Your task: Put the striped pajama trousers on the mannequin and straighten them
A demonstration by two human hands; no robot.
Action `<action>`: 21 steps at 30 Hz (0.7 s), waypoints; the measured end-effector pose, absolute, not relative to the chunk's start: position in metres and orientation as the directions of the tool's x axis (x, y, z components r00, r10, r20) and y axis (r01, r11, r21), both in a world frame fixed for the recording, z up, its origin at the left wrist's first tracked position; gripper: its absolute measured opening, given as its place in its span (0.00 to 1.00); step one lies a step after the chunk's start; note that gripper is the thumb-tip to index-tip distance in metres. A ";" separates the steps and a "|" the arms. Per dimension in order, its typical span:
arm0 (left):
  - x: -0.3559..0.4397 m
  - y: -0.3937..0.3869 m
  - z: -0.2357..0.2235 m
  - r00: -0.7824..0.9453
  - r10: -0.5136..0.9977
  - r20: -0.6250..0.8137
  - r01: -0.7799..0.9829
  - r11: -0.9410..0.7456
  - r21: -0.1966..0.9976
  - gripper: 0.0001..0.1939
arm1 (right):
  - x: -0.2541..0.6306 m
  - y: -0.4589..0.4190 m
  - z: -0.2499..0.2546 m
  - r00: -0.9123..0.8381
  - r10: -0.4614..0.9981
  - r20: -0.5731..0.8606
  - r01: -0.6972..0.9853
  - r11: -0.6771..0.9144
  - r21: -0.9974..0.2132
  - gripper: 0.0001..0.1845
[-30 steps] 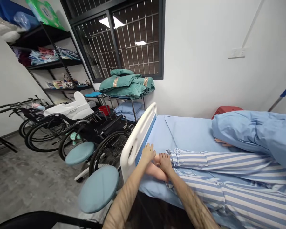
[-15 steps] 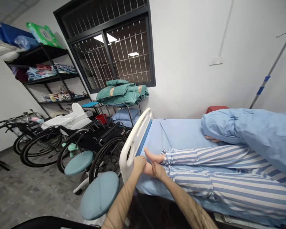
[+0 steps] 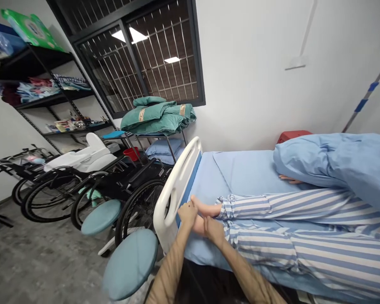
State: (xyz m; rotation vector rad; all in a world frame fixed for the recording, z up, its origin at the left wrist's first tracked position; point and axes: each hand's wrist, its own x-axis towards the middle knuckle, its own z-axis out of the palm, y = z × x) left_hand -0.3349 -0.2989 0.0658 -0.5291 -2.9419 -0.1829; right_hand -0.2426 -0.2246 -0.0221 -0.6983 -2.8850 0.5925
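Note:
Someone in blue-and-white striped trousers (image 3: 272,242) lies on the bed, with both feet bare near the footboard. My left hand (image 3: 187,213) is closed around the toe end of the near foot (image 3: 199,225). Around the ankle of that same foot, close to the trouser cuff, my right hand (image 3: 214,231) is wrapped. The far foot (image 3: 207,208) rests just behind, toes pointing up, beside my hands. My fingers partly hide the near foot.
A white footboard (image 3: 174,194) stands left of my hands. Two round blue stools (image 3: 131,264) and several wheelchairs (image 3: 142,181) crowd the left. A blue quilt (image 3: 338,164) covers the person's upper body, with part of a hand (image 3: 291,179) showing. Green bedding (image 3: 160,116) lies below the window.
The camera view has tilted and shifted slightly, so the shelf and window sit higher and further left. Both hands stay on the near foot; the left wrist looks slightly more raised.

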 end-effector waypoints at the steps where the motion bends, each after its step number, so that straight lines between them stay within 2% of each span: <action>1: -0.334 -0.300 0.065 -0.932 0.317 0.176 0.338 0.935 0.107 0.26 | -0.242 -0.224 -0.022 -0.888 0.460 0.022 0.415 0.821 -0.393 0.24; 8: -0.313 -0.318 0.041 -0.932 0.274 0.236 0.318 0.932 0.173 0.18 | -0.234 -0.229 -0.019 -0.891 0.451 0.056 0.399 0.834 -0.382 0.23; 13: -0.292 -0.337 0.039 -0.899 0.334 0.282 0.365 0.928 0.066 0.23 | -0.224 -0.230 -0.009 -0.911 0.412 0.038 0.362 0.839 -0.406 0.21; 17: -0.286 -0.344 0.065 -0.881 0.439 0.177 0.439 0.898 -0.041 0.23 | -0.219 -0.230 -0.002 -0.923 0.384 0.023 0.340 0.841 -0.422 0.22; 21: -0.289 -0.338 0.087 -0.865 0.500 0.031 0.498 0.865 -0.067 0.20 | -0.215 -0.230 -0.001 -0.924 0.380 0.038 0.329 0.842 -0.428 0.21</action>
